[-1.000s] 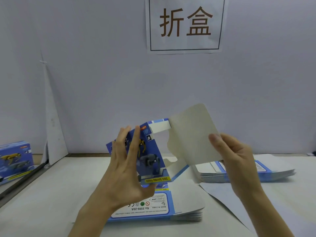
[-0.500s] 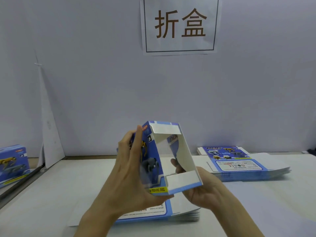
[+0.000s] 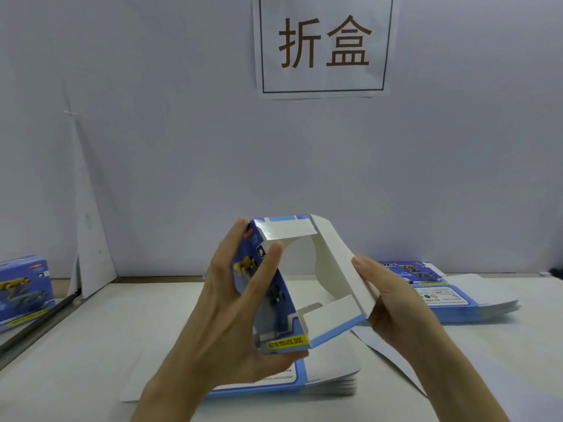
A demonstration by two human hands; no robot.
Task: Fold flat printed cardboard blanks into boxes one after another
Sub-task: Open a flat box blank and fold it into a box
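Head view: vs 1 s ago, when the big white flap stood loose in the right hand (image 3: 399, 306), the box (image 3: 338, 263) is now popped into an open tube, held in the air over the near stack of blanks (image 3: 329, 379) on the table (image 3: 91, 345). Left hand (image 3: 237, 306) grips the printed face, fingers spread on the front, thumb under the bottom edge. Right hand was under the box half a sec ago and has shifted to the right wall, thumb on the white panel's edge, fingers behind it and hidden. Hands apart, both clamped on the box. Meaning: body looks squared, but the near end is still open w/ flaps untucked, so prob the ends come next. 2nd stack (image 3: 451, 296) at right and finished box (image 3: 24, 287) far left unchanged.
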